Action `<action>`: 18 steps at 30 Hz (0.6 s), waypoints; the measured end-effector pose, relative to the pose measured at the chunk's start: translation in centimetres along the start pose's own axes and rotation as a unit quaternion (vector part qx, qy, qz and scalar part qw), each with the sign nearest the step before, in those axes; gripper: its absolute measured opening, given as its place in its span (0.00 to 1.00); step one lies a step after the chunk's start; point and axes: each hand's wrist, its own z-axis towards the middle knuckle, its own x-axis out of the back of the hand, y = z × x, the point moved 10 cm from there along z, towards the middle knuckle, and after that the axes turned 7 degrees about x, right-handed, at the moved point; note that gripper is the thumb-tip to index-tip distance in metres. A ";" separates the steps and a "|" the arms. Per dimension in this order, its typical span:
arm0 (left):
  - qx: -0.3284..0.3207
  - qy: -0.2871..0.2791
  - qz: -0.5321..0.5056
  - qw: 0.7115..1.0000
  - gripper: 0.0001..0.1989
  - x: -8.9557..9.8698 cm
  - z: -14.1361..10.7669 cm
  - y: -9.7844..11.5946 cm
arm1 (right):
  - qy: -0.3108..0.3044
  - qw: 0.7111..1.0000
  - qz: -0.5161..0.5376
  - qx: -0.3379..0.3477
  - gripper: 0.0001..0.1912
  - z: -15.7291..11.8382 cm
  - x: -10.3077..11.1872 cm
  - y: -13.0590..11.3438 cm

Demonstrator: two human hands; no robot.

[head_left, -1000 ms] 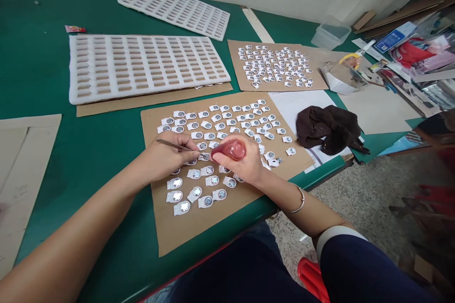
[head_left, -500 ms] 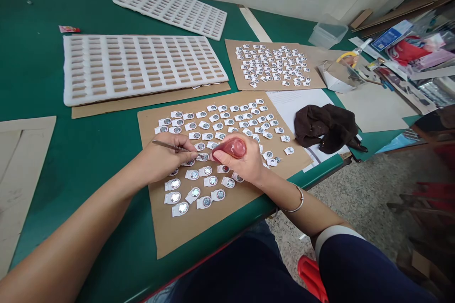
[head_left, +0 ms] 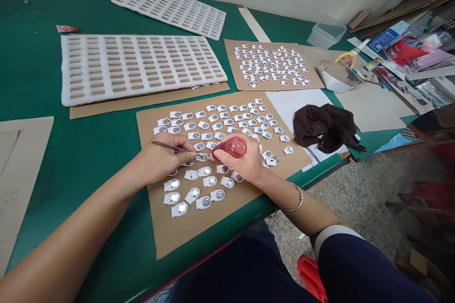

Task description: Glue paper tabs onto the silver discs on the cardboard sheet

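My left hand (head_left: 165, 156) pinches a pair of metal tweezers (head_left: 165, 145), whose tips reach a small white tag with a round silvery disc (head_left: 203, 156). Wrapped in the fingers of my right hand (head_left: 249, 163) is a small squeeze bottle of dark red liquid (head_left: 232, 147). Its nozzle points left and down at that same tag, close to the tweezer tips; whether it touches I cannot tell. Several similar tags lie in rows around both hands on a brown cardboard sheet (head_left: 185, 241). One tag below the bottle has a red centre (head_left: 223, 169).
A second cardboard sheet (head_left: 232, 68) with many tags lies behind. White slotted foam trays (head_left: 106, 39) (head_left: 167, 7) rest at the back left. To the right are a dark brown cloth (head_left: 323, 128), printed paper (head_left: 284, 104), scissors (head_left: 350, 54) and a clear plastic box (head_left: 327, 33).
The view has shifted very slightly. Both hands keep the same place and grip, with the tweezers and the bottle at the same tag.
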 end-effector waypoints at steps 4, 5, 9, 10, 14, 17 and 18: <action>0.002 0.002 -0.003 1.000 0.11 0.0 0.0 -0.1 | -0.002 1.000 0.002 -0.007 0.13 -0.1 0.0 0.2; 0.001 0.003 -0.002 1.000 0.11 0.0 0.0 0.0 | -0.003 1.000 0.000 -0.010 0.13 -0.1 0.0 0.2; -0.004 0.005 0.005 1.000 0.12 0.1 0.0 0.1 | 0.004 1.000 -0.009 -0.001 0.11 -0.1 0.1 0.2; -0.008 0.005 0.005 1.000 0.12 0.1 0.0 0.2 | 0.005 1.000 -0.011 0.002 0.11 -0.1 0.1 0.2; -0.026 0.011 0.012 1.000 0.13 0.2 0.0 0.6 | 0.004 1.000 -0.021 0.002 0.10 -0.1 0.2 0.4; -0.027 0.011 0.011 1.000 0.13 0.1 0.0 0.7 | 0.005 1.000 -0.026 -0.003 0.11 -0.1 0.2 0.6; -0.026 0.010 0.009 1.000 0.13 0.1 0.1 0.6 | 0.006 1.000 -0.026 -0.003 0.11 -0.1 0.2 0.6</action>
